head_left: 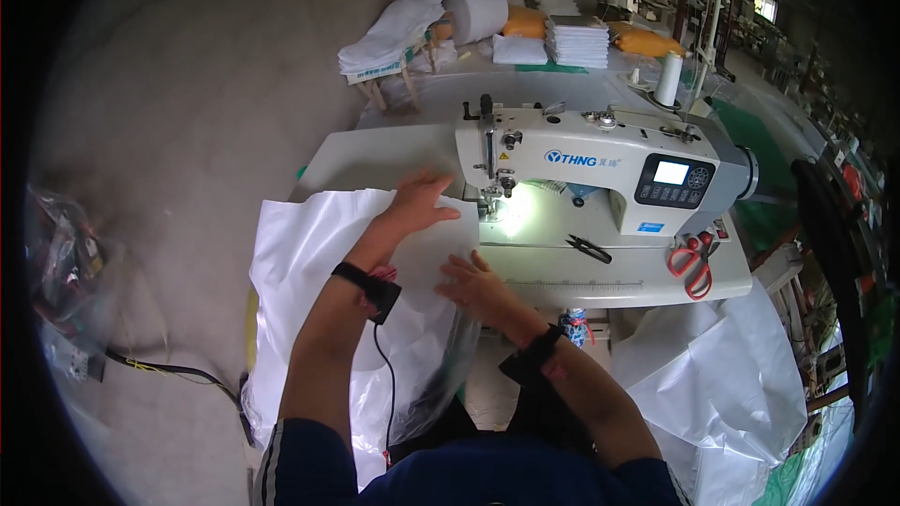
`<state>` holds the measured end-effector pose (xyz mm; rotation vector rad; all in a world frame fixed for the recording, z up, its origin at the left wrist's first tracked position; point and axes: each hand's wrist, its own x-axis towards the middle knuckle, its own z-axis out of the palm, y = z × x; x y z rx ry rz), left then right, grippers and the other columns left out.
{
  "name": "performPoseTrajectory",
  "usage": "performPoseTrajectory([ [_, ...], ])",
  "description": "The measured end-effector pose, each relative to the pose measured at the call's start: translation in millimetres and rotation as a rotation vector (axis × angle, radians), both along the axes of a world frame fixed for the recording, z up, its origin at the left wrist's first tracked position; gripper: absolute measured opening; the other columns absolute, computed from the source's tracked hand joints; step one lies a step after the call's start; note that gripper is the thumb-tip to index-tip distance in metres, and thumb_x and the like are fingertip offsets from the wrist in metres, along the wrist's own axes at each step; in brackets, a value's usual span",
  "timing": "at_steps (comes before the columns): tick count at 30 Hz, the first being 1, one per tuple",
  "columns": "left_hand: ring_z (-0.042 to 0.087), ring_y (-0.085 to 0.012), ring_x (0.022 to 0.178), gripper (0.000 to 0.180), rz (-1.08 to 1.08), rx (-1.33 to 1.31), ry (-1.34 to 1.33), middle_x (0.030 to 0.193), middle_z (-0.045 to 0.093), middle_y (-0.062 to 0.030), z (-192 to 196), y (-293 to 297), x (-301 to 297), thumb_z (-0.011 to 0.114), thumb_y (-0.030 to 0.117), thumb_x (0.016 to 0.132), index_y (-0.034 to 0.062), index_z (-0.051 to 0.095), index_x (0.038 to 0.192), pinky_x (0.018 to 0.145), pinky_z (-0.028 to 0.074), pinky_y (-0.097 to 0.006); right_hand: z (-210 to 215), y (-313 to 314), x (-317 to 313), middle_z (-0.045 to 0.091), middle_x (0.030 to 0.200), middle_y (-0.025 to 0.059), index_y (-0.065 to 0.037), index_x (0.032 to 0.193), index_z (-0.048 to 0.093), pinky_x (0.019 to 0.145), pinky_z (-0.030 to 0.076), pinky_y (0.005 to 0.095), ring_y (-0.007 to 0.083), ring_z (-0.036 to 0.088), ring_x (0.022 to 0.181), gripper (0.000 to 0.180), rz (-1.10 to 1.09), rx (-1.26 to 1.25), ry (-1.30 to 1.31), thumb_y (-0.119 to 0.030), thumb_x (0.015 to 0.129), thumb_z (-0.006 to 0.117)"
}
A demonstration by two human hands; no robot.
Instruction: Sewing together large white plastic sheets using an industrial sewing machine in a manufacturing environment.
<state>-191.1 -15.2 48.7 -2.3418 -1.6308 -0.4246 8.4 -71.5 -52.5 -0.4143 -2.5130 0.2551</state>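
Observation:
A large white sheet, glossy like plastic sacking (300, 262), lies over the left end of the sewing table (384, 145) and hangs toward my lap. My left hand (417, 202) rests on its far part, fingers apart, just left of the needle area. Nearer to me, my right hand (478, 289) has its fingers spread at the sheet's right edge. The white sewing machine (562, 136) stands to the right, its lamp lighting the bed by the presser foot (490, 208). Black thread snips (589, 248) and red-handled scissors (692, 264) lie on the table's right side.
More white sheeting (712, 379) hangs at the lower right. A thread cone (668, 80) stands behind the machine. At the back are a big white roll (475, 9), a stack of folded white sheets (577, 42) and a loaded trestle (389, 37). A cable (178, 370) crosses the floor at left.

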Motion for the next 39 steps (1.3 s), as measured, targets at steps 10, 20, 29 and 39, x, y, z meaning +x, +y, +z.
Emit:
performPoseTrajectory([
  [10,0.057,-0.0361,0.077,0.025,0.043,-0.374,-0.310,0.077,0.060,-0.0156,-56.6,38.0,-37.2,0.061,0.030,0.079,0.0047,0.062,0.078,0.067,0.044,-0.044,13.2,-64.6,-9.0,0.060,0.100,0.0016,-0.014,0.083,0.062,0.106,0.025,0.0503,0.0218,0.046,0.115,0.016,0.175,0.126,-0.100,-0.019,0.069,0.059],
  [20,0.059,-0.0303,0.084,0.024,0.135,-0.296,-0.306,0.081,0.062,-0.0119,-70.4,69.7,-16.0,0.068,0.028,0.072,0.0052,0.062,0.077,0.074,0.046,-0.040,-11.1,-50.4,19.2,0.059,0.099,0.0009,-0.012,0.091,0.063,0.100,0.034,0.0455,0.0178,0.053,0.105,0.024,-0.066,-0.060,0.227,-0.011,0.067,0.065],
  [29,0.059,-0.0212,0.080,0.027,0.080,-0.700,-0.319,0.088,0.064,-0.0102,-45.2,72.5,-0.1,0.067,0.019,0.073,0.0041,0.060,0.094,0.071,0.045,-0.034,6.8,-58.2,37.2,0.059,0.098,0.0059,-0.007,0.092,0.062,0.099,0.036,0.0453,0.0230,0.053,0.107,0.026,0.001,-0.197,0.120,-0.009,0.066,0.065],
  [39,0.049,-0.0087,0.072,0.016,-0.152,-0.784,-0.769,0.079,0.057,0.0007,-25.5,38.2,26.9,0.062,0.014,0.080,0.0044,0.059,0.092,0.065,0.041,-0.026,20.3,70.7,26.2,0.063,0.089,0.0064,0.004,0.104,0.057,0.069,0.051,0.0284,0.0130,0.061,0.075,0.033,0.051,-1.799,0.662,-0.024,0.086,0.061],
])
